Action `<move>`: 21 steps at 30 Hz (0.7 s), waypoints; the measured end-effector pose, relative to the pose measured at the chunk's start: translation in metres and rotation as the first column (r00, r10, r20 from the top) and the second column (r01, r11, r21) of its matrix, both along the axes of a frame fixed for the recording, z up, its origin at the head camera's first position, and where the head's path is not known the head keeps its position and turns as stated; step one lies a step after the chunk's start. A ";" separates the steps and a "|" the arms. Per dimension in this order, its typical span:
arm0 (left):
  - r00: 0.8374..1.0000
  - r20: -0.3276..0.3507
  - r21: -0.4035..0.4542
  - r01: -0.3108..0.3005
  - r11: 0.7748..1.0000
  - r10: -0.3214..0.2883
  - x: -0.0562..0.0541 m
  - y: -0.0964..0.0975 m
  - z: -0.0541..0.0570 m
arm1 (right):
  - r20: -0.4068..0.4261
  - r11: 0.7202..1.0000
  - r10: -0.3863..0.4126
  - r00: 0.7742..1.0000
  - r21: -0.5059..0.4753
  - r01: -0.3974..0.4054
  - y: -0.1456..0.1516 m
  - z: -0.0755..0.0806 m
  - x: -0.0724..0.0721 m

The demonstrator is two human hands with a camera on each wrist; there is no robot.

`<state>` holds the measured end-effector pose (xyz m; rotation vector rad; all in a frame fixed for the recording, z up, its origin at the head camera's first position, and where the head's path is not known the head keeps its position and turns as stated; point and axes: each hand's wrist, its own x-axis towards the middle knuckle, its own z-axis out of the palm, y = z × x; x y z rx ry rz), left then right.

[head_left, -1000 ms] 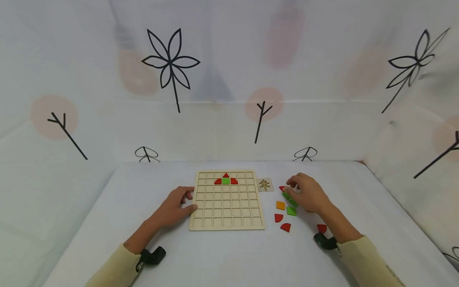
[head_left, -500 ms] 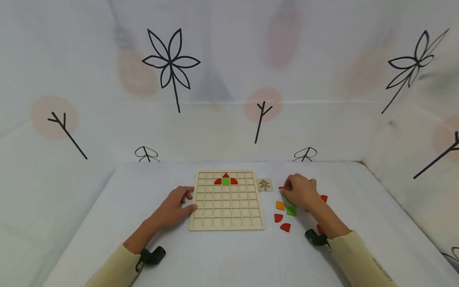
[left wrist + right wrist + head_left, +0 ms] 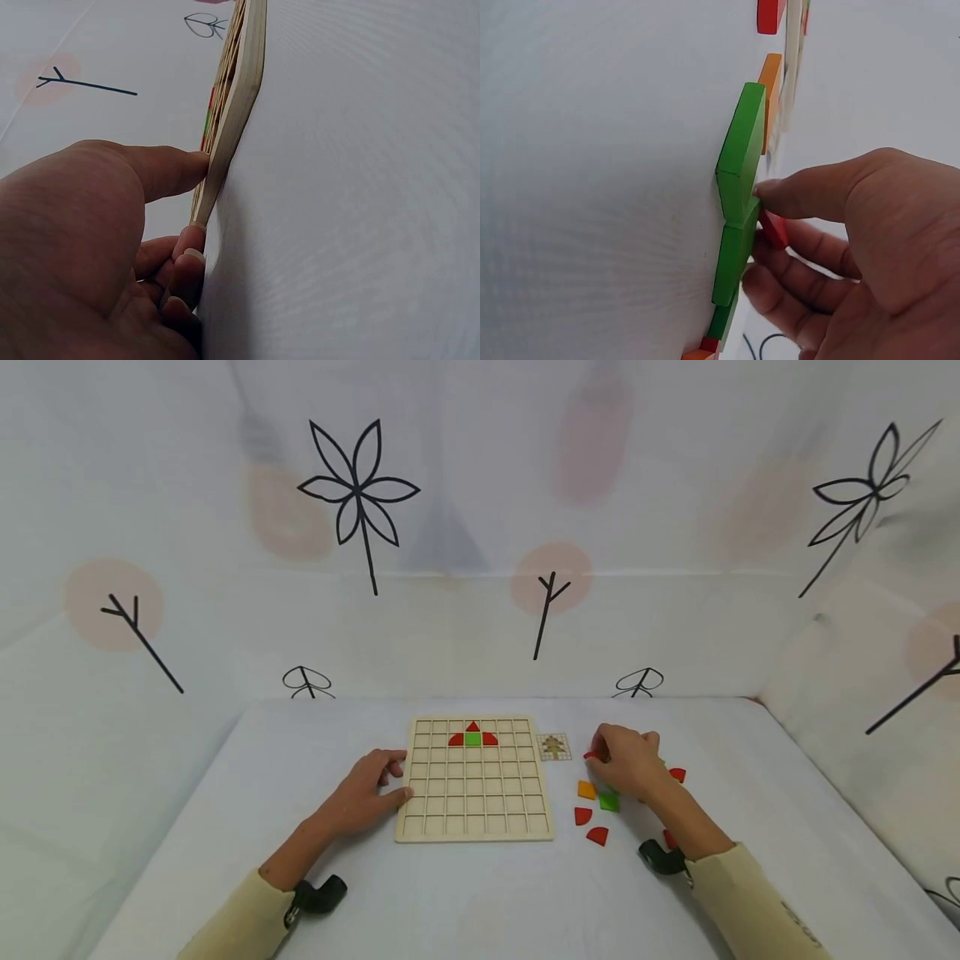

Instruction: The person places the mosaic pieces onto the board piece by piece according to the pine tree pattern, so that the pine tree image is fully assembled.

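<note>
A square wooden grid board (image 3: 475, 793) lies flat on the white-covered table. Near its far edge sit a red triangle tile (image 3: 472, 727), a green square tile (image 3: 472, 739) and two red quarter-round tiles (image 3: 490, 739). My left hand (image 3: 367, 793) rests at the board's left side, its thumb touching the edge and its other fingers loosely bent beside it. Right of the board, my right hand (image 3: 630, 762) pinches a red tile (image 3: 774, 229) between thumb and fingers, low over the loose pieces. The fingers cover part of that tile, so its outline is unclear.
A small tree pattern card (image 3: 555, 747) lies against the board's right side. Around my right hand are an orange square tile (image 3: 587, 790), green tiles (image 3: 609, 802) and several red quarter-round tiles (image 3: 597, 836). Printed cloth walls stand behind and at the sides.
My right hand has moved slightly left and its fingers have closed on the red tile. A red tile to its right has come into view. The left hand and board stay put.
</note>
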<state>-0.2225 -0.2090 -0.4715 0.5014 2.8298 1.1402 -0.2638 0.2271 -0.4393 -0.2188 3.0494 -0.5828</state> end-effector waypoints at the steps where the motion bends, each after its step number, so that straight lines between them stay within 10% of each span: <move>1: 1.000 -0.006 -0.002 0.005 1.000 -0.005 0.000 0.000 0.000 | -0.008 1.000 0.007 1.000 -0.008 -0.007 0.000 0.000 0.000; 21: 1.000 -0.017 0.004 0.006 1.000 -0.006 0.002 0.001 0.002 | -0.113 0.984 0.113 0.987 -0.126 -0.127 -0.017 0.007 0.008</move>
